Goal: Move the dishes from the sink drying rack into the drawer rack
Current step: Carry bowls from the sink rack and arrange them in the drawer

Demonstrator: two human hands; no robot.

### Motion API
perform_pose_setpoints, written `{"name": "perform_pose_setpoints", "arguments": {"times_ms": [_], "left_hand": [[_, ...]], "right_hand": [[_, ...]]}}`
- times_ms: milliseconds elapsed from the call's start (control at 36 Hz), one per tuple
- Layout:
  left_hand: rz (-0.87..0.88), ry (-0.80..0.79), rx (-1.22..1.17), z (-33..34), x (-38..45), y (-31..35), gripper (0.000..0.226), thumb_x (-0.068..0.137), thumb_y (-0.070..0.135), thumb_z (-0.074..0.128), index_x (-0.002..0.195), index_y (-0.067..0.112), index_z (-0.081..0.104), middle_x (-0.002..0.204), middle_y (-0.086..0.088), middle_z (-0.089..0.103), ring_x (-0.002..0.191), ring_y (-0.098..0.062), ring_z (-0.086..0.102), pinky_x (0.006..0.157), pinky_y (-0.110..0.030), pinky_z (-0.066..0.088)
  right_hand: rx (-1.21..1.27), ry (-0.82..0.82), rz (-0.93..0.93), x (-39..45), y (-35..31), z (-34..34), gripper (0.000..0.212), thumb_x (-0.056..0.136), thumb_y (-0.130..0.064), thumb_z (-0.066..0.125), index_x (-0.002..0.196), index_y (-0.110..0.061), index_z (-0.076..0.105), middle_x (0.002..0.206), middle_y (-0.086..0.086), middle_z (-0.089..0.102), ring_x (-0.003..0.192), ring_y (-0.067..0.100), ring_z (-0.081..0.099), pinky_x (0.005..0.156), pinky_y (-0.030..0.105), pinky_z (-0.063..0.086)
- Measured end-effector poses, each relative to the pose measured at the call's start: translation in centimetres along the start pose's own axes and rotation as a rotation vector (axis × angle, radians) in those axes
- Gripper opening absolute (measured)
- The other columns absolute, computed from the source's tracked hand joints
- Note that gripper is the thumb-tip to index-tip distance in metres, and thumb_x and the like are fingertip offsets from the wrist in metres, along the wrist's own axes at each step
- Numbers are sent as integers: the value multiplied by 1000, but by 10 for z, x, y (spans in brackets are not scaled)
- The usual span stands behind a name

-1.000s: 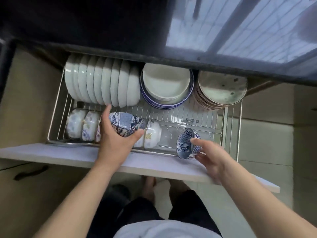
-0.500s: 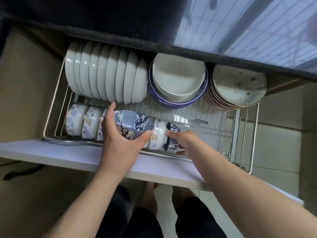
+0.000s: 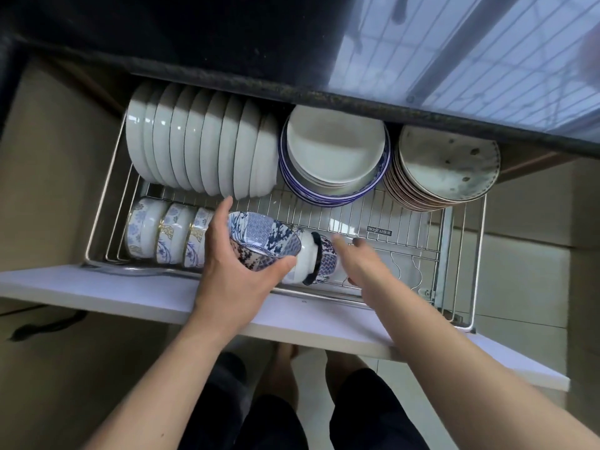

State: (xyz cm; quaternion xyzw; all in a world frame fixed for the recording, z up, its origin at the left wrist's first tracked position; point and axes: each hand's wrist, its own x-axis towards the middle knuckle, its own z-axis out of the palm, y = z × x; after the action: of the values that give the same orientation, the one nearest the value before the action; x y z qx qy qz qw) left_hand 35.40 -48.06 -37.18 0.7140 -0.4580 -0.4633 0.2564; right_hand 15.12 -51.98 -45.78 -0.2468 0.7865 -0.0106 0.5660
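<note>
Your left hand (image 3: 233, 274) grips a blue patterned bowl (image 3: 264, 241) over the front row of the drawer rack (image 3: 461, 254), while your right hand (image 3: 363, 264) hangs open and blurry just beside the small dark-rimmed bowl (image 3: 324, 261) standing on edge there, with white plates (image 3: 201, 147) lined up behind.

one readable mark only: small dark nameplate (image 3: 379, 230) fixed to the wire floor of the drawer rack (image 3: 461, 254), right of centre, just below the stacked plates. Light lettering on it, seen upside down from the head view; looks like "HON" followed by a few more Latin letters and two smaller characters, too small to make out fully. Bowls and plates carry patterns only, no text
</note>
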Motion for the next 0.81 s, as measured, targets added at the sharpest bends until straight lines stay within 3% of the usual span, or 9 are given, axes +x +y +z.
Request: {"name": "perform_pose_setpoints", "arguments": {"times_ms": [56,139,194,278,361,500,611,667,806], "left_hand": [[43,-48,17,-1,-2,-1,116,69,40,90,155,45,13,160,18,26,146,-1,28,119,-29,27],[102,-127,60,-1,-7,-3,119,60,58,88,155,45,16,158,15,33,142,-3,37,117,-36,37],[125,-157,82,0,-10,-3,120,55,69,86,153,44,20,153,15,40,137,-3,44,113,-34,42],[167,-157,52,0,-11,-5,114,55,66,82,150,39,27,146,16,46,132,-4,50,109,-36,46],[188,-154,-57,-3,-10,-7,105,61,57,85,148,34,31,142,24,46,131,-4,51,108,-30,46],[201,-247,-59,-4,-10,-5,104,66,49,91,148,35,29,129,49,44,124,11,52,99,-7,42],[165,-364,10,-2,-7,-9,114,65,58,86,154,47,17,139,49,36,131,14,44,109,-19,41],[155,-371,25,0,-6,-9,111,69,66,79,154,53,9,158,33,27,144,8,31,118,-34,35],[66,-75,41,5,-2,-14,76,91,57,54,154,43,14,155,10,37,137,-6,45,113,-47,44]], "right_hand": [[265,-55,6,-17,-1,-7,56,98,-61,49,127,-14,58,137,12,59,116,31,61,98,48,55],[642,-489,82,-53,-3,-12,64,100,-61,45,125,-4,63,122,20,68,100,35,70,92,49,58],[772,-745,62,-70,-2,-9,69,101,-62,38,133,-7,63,127,20,67,110,37,66,102,53,51],[906,-911,37,-81,-1,-9,66,101,-54,46,145,-5,52,148,26,50,136,43,47,118,57,33],[959,-961,-17,-82,4,-11,65,100,-45,53,147,0,48,147,29,48,130,40,53,117,52,37],[999,-893,-74,-84,10,-13,54,90,-32,70,135,-3,62,139,27,56,123,39,61,101,46,54],[906,-735,-141,-80,18,-33,48,93,-21,65,134,4,60,134,28,61,117,38,65,98,45,55],[793,-550,-184,-72,19,-51,42,89,-20,67,125,3,65,125,24,67,108,31,69,98,44,57],[314,-4,-107,-31,32,-81,56,87,-13,79,136,-9,54,111,11,71,99,24,72,100,44,56]]}}
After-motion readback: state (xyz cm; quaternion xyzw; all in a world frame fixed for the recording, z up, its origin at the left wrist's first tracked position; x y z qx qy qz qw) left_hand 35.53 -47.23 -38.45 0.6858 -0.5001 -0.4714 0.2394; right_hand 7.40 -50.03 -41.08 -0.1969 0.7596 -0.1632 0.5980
